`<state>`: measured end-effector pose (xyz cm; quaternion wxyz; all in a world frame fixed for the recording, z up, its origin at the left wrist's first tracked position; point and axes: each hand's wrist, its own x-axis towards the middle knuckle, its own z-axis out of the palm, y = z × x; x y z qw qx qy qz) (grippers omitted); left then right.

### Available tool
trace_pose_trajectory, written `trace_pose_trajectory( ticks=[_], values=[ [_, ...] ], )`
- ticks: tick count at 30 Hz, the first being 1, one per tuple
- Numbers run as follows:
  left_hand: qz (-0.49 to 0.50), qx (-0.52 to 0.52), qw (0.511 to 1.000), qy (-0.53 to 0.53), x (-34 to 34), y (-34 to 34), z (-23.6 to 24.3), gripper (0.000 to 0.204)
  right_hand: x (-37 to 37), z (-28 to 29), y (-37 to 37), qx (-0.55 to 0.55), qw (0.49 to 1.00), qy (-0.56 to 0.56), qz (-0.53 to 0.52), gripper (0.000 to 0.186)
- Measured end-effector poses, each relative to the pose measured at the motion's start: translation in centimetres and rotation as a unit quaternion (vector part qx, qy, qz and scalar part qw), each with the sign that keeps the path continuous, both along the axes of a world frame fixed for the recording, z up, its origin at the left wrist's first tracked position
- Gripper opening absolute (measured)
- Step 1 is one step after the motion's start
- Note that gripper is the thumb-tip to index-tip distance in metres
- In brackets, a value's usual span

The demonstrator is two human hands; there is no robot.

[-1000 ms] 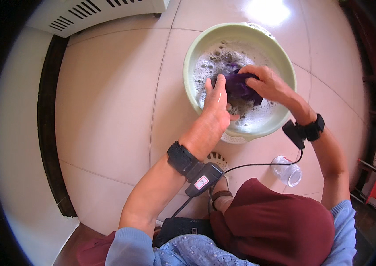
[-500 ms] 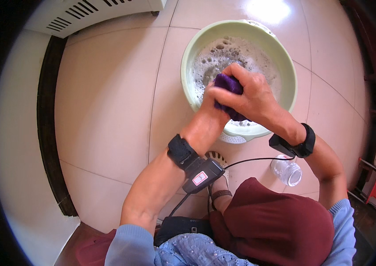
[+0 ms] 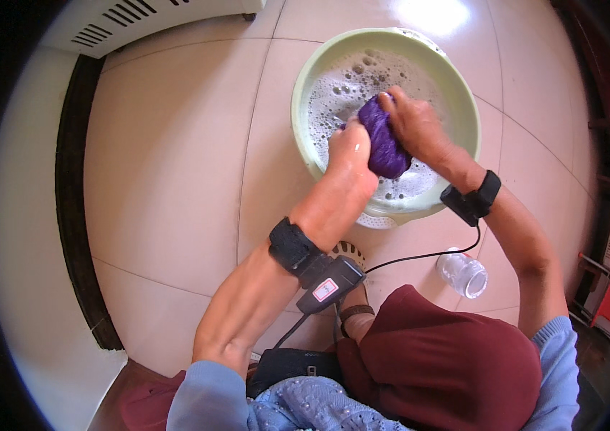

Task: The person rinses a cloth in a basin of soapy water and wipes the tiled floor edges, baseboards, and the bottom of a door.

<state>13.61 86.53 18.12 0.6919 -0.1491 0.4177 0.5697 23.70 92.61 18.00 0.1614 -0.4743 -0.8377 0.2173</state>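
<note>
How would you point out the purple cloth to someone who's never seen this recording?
On the beige tiled floor sits a round, pale-green plastic basin. Above its whitish suds, the person's bare left hand and right hand hold the bunched purple cloth, the only vivid purple thing in view.

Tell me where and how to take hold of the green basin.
Grip the light green basin by the dotted lug at its near edge, probably best coming from the person's side and pinching it from above and below: it juts beyond the round rim. Foamy water lies inside, so a second grip at the far edge should help keep it level.
</note>
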Motion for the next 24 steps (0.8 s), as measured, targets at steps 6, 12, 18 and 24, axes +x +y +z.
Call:
trace_pose_trajectory(
  ticks=[6, 12, 18, 24],
  values=[
    [-0.037, 0.110, 0.955, 0.273, -2.7, -1.3, -0.1, 0.035, 2.7, 0.4, 3.2, -0.142, 0.988, 0.046, 0.037, 0.025],
    [-0.055, 0.107, 0.904, 0.411, -2.9, -1.1, 0.3, 0.047, 3.3, -2.4, 0.8, -0.197, 0.949, -0.147, 0.195, 0.041],
    [-0.053, 0.206, 0.936, 0.280, -3.1, -1.0, 2.3, 0.052, 2.5, 4.5, 1.8, -0.187, 0.959, -0.129, 0.171, 0.028],
    [0.012, 0.199, 0.975, 0.098, -4.0, -1.0, 1.0, 0.053, 1.9, 10.6, 1.9, -0.246, 0.964, 0.005, 0.096, 0.029]
  ],
)
